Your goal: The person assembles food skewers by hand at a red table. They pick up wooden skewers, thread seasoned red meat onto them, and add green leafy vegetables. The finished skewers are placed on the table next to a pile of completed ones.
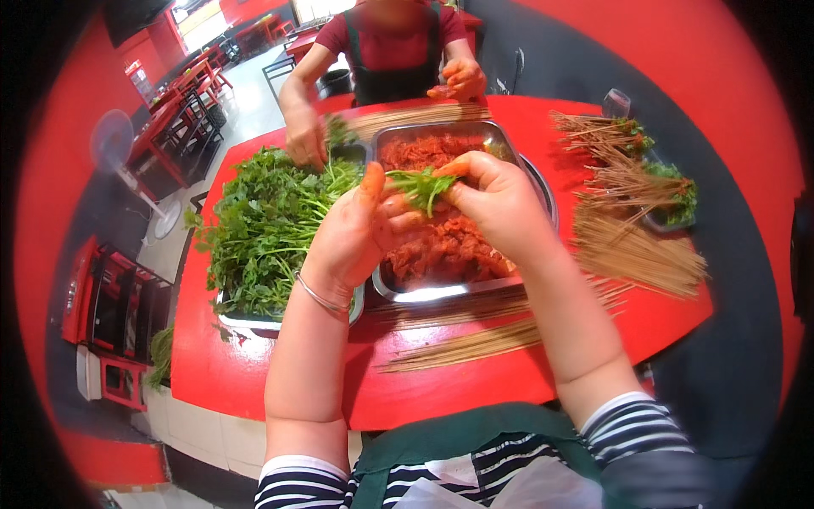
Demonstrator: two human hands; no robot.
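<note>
Both my hands are raised over a metal tray of red-coated raw meat point(439, 254). Between the fingertips of my right hand point(496, 197) is a small bunch of leafy green herb point(423, 186). The stem side of that bunch lies by my left hand point(365, 223), whose palm is turned up with the thumb raised; its fingers are partly behind the herb. Orange-red seasoning stains the fingers of both hands. Left of the meat, a second metal tray holds a heap of leafy herbs point(267, 223).
Thin wooden skewers point(470, 343) lie along the near side of the red table point(254, 388), with more point(629, 248) at the right beside loaded skewers point(604, 149). Across the table, a co-worker's hand point(305, 137) reaches to the herb tray; the other point(461, 79) is raised. A glass point(615, 104) stands far right.
</note>
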